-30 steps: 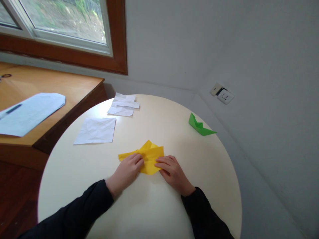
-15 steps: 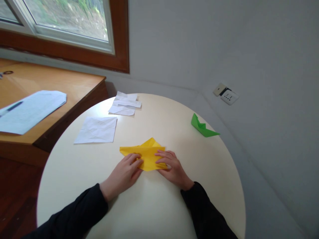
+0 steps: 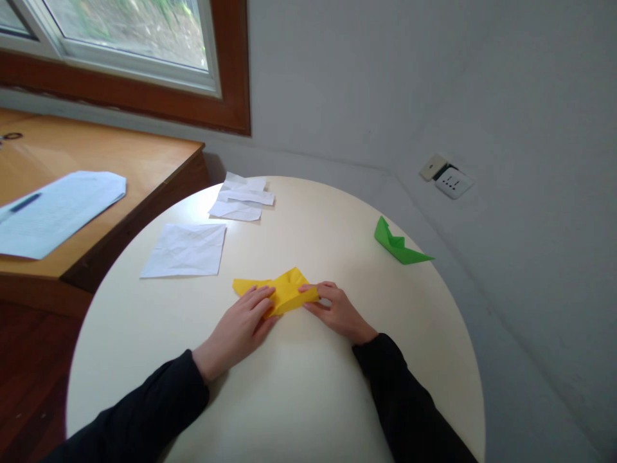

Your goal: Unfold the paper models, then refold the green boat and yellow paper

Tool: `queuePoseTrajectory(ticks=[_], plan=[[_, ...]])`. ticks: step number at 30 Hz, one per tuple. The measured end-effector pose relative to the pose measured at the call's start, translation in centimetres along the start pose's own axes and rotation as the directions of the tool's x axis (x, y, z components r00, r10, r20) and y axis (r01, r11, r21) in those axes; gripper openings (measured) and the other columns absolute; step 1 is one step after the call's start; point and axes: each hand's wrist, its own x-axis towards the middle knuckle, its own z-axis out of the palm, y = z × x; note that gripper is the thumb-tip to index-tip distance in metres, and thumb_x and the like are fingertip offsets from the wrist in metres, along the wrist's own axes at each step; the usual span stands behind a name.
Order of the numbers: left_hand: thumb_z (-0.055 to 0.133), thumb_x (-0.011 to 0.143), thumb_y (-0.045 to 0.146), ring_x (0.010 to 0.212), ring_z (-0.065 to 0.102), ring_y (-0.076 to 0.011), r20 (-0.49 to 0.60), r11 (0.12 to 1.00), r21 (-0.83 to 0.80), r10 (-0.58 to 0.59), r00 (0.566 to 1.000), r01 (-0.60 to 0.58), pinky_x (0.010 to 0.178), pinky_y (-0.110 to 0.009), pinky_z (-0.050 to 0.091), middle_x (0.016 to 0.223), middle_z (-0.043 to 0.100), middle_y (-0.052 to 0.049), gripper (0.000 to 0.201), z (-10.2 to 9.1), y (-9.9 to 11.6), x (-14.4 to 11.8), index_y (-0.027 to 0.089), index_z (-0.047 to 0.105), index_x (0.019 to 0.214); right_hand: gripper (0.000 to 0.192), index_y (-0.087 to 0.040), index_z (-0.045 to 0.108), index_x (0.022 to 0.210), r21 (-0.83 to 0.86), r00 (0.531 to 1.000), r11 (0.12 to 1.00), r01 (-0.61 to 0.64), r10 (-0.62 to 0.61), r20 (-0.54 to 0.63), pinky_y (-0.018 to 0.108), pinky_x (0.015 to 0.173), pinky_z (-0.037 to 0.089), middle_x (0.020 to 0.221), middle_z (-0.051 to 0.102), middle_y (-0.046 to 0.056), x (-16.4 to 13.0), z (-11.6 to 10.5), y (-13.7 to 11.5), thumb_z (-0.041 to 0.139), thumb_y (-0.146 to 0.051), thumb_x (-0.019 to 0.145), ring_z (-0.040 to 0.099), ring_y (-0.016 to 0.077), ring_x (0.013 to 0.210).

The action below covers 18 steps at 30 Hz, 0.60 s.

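Note:
A partly folded yellow paper (image 3: 285, 288) lies near the middle of a round cream table (image 3: 299, 399). My left hand (image 3: 241, 325) rests flat with its fingertips pressing on the paper's left half. My right hand (image 3: 337, 310) pinches the paper's right lower edge between thumb and fingers, with a flap turned up towards the far side. Both sleeves are black.
A folded green paper boat (image 3: 398, 243) sits at the table's far right edge. A creased white sheet (image 3: 186, 249) and a small pile of white paper pieces (image 3: 241, 198) lie at the far left. A wooden desk (image 3: 139, 164) with a printed sheet (image 3: 53, 209) adjoins on the left.
The lower part of the yellow paper has been folded up, so it looks narrower. Both hands shifted slightly away from me along with it.

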Motion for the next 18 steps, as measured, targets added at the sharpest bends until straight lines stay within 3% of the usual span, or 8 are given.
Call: queuePoseTrajectory(ticks=[3, 7, 13, 18], plan=[[0.044, 0.089, 0.029, 0.111, 0.055, -0.023, -0.008, 0.999, -0.037, -0.033, 0.999, 0.032, 0.105, -0.046, 0.036, 0.117, 0.061, -0.012, 0.017, 0.0, -0.1, 0.2, 0.017, 0.056, 0.088, 0.016, -0.021, 0.067, 0.079, 0.056, 0.996, 0.994, -0.092, 0.092, 0.011, 0.032, 0.072, 0.047, 0.076, 0.069, 0.002, 0.7, -0.2, 0.0, 0.055, -0.031, 0.082, 0.06, 0.0176, 0.072], [0.044, 0.088, 0.026, 0.102, 0.057, -0.0224, -0.033, 0.989, -0.101, -0.116, 0.993, 0.112, 0.097, -0.045, 0.043, 0.11, 0.062, -0.01, 0.015, 0.1, -0.3, 0.6, 0.017, 0.057, 0.087, 0.026, -0.018, 0.058, 0.061, 0.092, 0.983, 0.979, -0.182, 0.185, -0.02, 0.025, 0.055, 0.042, 0.059, 0.055, -0.001, 1.2, 0.1, 0.1, 0.055, -0.035, 0.081, 0.051, 0.014, 0.059], [0.043, 0.087, 0.026, 0.091, 0.055, -0.0229, -0.1, 0.977, -0.111, -0.196, 0.976, 0.185, 0.082, -0.042, 0.047, 0.101, 0.06, -0.011, 0.022, 0.6, -0.9, 1.4, 0.017, 0.058, 0.074, 0.033, -0.02, 0.041, 0.054, 0.081, 0.968, 0.971, -0.224, 0.232, -0.098, 0.023, 0.049, 0.033, 0.054, 0.036, -0.005, 2.0, 0.9, 0.2, 0.053, -0.036, 0.08, 0.037, 0.0101, 0.052], [0.043, 0.087, 0.024, 0.088, 0.05, -0.0221, -0.104, 0.976, -0.092, -0.206, 0.973, 0.196, 0.081, -0.042, 0.046, 0.097, 0.056, -0.01, 0.024, 0.7, -1.0, 1.8, 0.017, 0.056, 0.068, 0.035, -0.021, 0.036, 0.054, 0.025, 0.956, 0.975, -0.222, 0.223, -0.19, 0.024, 0.049, 0.029, 0.051, 0.034, -0.006, 2.4, 1.4, 0.2, 0.055, -0.035, 0.079, 0.035, 0.0102, 0.05]])
